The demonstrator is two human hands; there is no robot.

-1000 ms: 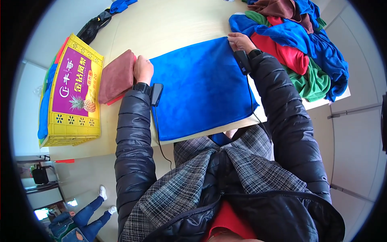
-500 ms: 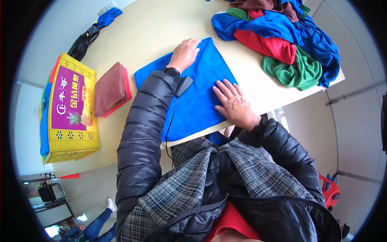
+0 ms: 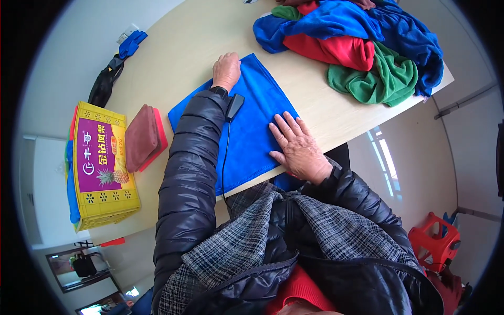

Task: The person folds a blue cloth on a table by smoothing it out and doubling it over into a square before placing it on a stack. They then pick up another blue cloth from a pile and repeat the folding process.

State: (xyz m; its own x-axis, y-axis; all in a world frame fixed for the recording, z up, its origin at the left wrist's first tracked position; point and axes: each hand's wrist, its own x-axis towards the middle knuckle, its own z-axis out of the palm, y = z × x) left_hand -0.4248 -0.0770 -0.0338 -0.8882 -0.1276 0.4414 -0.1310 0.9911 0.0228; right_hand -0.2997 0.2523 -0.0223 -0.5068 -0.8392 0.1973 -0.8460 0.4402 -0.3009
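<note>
A folded blue cloth point(image 3: 250, 136) lies flat on the table in front of me, its near edge along the table's front edge. My left hand point(image 3: 227, 72) is at the cloth's far edge, near its far corner; its fingers are curled and look closed on that edge, though the fingertips are hidden. Palm down, my right hand point(image 3: 300, 149) rests at the near right side of the cloth with its fingers stretched out and spread. A small black device point(image 3: 235, 107) with a cable sits by my left wrist, over the cloth.
Left of the cloth lies a stack of folded brown and red cloths point(image 3: 144, 139). A yellow crate point(image 3: 107, 210) with a purple panel stands beyond it. Crumpled blue, red and green cloths point(image 3: 336, 47) are heaped at the far right. A red stool point(image 3: 436, 241) stands on the floor at right.
The whole view has shifted a little, showing more of the stool. My left fingers look more curled at the cloth's far edge. My right hand stays flat near the same side.
</note>
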